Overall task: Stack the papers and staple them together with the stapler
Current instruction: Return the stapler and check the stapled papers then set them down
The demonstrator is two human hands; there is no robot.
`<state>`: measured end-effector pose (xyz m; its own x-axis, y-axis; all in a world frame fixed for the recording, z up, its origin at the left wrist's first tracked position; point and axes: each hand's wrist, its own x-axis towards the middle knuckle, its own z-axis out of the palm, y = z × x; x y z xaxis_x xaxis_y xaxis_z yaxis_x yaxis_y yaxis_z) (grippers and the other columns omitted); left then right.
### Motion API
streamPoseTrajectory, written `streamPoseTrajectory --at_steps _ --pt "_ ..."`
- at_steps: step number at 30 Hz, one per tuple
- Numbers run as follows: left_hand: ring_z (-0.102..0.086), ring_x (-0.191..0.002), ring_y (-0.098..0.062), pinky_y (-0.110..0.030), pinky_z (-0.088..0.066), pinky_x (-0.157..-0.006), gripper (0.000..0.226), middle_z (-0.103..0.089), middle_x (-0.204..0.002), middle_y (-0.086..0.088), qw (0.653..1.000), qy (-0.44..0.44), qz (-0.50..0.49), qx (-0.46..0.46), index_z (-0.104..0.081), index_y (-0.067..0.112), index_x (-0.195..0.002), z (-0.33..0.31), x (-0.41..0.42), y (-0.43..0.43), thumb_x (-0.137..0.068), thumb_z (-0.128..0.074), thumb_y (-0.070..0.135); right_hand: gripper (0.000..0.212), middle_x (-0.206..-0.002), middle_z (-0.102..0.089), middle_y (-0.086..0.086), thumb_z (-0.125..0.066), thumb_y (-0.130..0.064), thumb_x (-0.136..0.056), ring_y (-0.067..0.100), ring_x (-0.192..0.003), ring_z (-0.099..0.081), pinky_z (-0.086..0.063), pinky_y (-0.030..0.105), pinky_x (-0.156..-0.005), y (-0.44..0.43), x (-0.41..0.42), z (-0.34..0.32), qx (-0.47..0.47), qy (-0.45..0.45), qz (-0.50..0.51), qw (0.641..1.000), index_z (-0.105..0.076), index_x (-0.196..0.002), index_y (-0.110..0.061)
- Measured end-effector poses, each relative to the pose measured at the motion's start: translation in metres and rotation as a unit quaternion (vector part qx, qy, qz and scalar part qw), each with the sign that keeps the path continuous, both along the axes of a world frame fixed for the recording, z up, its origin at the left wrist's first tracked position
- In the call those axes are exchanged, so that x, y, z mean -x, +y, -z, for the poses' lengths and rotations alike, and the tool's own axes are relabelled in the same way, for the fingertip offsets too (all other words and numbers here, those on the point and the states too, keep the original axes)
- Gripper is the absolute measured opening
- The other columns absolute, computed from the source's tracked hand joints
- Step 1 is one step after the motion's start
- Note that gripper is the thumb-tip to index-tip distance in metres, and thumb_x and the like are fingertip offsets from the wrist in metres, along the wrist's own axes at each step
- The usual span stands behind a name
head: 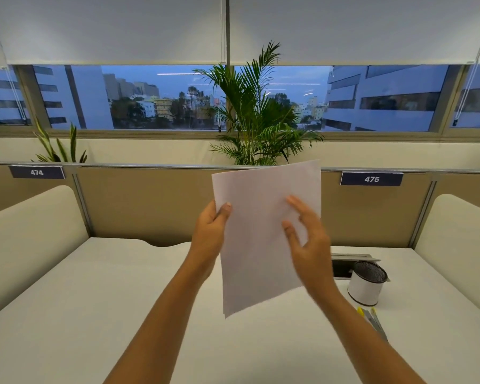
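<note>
A stack of white papers [257,239] is held upright in the air above the white desk [108,286], tilted a little to the right. My left hand [212,230] grips the stack's left edge, thumb on the front. In front of the sheets, near their right side, my right hand [308,239] hovers with its fingers spread; whether it touches the paper is unclear. No stapler shows in this view.
A white cup with a dark mesh insert [367,282] stands at the right of the desk, beside an open cable hatch [344,266]. Pens or markers with yellow tips [372,322] lie nearer to me. Beige partitions [150,200] close the back and sides.
</note>
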<state>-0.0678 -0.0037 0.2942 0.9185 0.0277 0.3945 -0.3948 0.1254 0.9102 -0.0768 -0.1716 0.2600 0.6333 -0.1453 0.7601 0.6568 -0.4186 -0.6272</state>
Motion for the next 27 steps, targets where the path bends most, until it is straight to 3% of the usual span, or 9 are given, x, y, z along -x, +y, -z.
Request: streamPoseTrajectory --at_steps 4,6,8,10,12,17,21,27 --pt "-0.067 -0.09 -0.014 -0.027 -0.058 -0.073 0.021 -0.069 -0.101 0.003 0.999 0.014 0.049 -0.003 -0.058 0.026 -0.107 -0.004 -0.004 0.02 -0.096 -0.041 0.022 0.054 -0.142 -0.041 0.001 -0.058 -0.028 -0.088 0.011 -0.128 -0.041 -0.037 0.032 -0.108 -0.035 -0.015 -0.027 -0.161 0.088 0.061 0.981 -0.038 -0.138 -0.021" --pt "-0.069 -0.084 -0.009 -0.025 -0.058 -0.069 0.021 -0.07 -0.098 0.006 0.998 0.018 0.064 -0.012 -0.059 0.026 -0.106 -0.005 -0.006 0.025 -0.096 -0.042 0.021 0.053 -0.14 -0.047 0.002 -0.056 -0.031 -0.088 0.015 -0.125 -0.046 -0.042 0.035 -0.103 -0.046 -0.021 -0.032 -0.236 0.173 -0.033 0.956 -0.04 -0.138 -0.02" --pt "-0.07 -0.081 -0.008 -0.022 -0.057 -0.064 0.022 -0.07 -0.095 0.006 0.997 0.022 0.066 -0.019 -0.058 0.023 -0.11 -0.006 -0.009 0.027 -0.096 -0.042 0.02 0.038 -0.12 -0.063 0.0 -0.056 -0.029 -0.087 0.019 -0.112 -0.058 -0.051 0.038 -0.093 -0.051 -0.023 -0.032 -0.267 0.214 -0.107 0.934 -0.055 -0.124 -0.019" --pt "-0.068 -0.082 -0.009 -0.02 -0.057 -0.062 0.022 -0.069 -0.096 0.006 0.998 0.023 0.051 -0.022 -0.058 0.021 -0.111 -0.006 -0.012 0.027 -0.096 -0.042 0.019 0.019 -0.099 -0.069 -0.004 -0.058 -0.025 -0.087 0.016 -0.093 -0.064 -0.058 0.027 -0.076 -0.051 -0.023 -0.03 -0.256 0.2 -0.115 0.939 -0.062 -0.104 -0.022" --pt "-0.066 -0.086 -0.012 -0.02 -0.057 -0.062 0.025 -0.067 -0.098 0.003 0.999 0.025 0.031 -0.028 -0.056 0.015 -0.117 -0.004 -0.015 0.027 -0.096 -0.043 0.019 0.01 -0.091 -0.069 -0.006 -0.06 -0.02 -0.086 0.008 -0.079 -0.066 -0.057 0.016 -0.063 -0.049 -0.023 -0.028 -0.264 0.172 -0.105 0.943 -0.062 -0.094 -0.026" --pt "-0.069 -0.084 -0.011 -0.024 -0.058 -0.065 0.021 -0.069 -0.099 0.006 0.998 0.037 0.028 -0.052 -0.056 0.024 -0.112 0.004 -0.021 0.026 -0.092 -0.05 0.019 0.009 -0.088 -0.07 -0.007 -0.062 -0.019 -0.086 0.008 -0.074 -0.066 -0.059 0.02 -0.066 -0.045 -0.023 -0.028 -0.314 0.135 -0.074 0.937 -0.064 -0.09 -0.026" --pt "-0.069 -0.09 -0.013 -0.023 -0.059 -0.068 0.029 -0.07 -0.103 0.003 0.994 0.063 0.049 -0.069 -0.055 0.02 -0.119 0.011 -0.025 0.026 -0.091 -0.052 0.014 0.01 -0.085 -0.069 -0.011 -0.062 -0.02 -0.086 0.003 -0.07 -0.066 -0.058 0.019 -0.065 -0.045 -0.022 -0.035 -0.333 0.106 -0.049 0.936 -0.063 -0.087 -0.03" --pt "-0.067 -0.09 -0.017 -0.024 -0.058 -0.069 0.028 -0.068 -0.102 0.001 0.997 0.054 0.004 -0.047 -0.057 0.016 -0.119 0.013 -0.026 0.019 -0.091 -0.052 0.011 0.017 -0.085 -0.065 -0.017 -0.062 -0.016 -0.085 -0.008 -0.069 -0.066 -0.055 0.011 -0.063 -0.045 -0.017 -0.044 -0.246 0.06 -0.006 0.967 -0.061 -0.086 -0.033"
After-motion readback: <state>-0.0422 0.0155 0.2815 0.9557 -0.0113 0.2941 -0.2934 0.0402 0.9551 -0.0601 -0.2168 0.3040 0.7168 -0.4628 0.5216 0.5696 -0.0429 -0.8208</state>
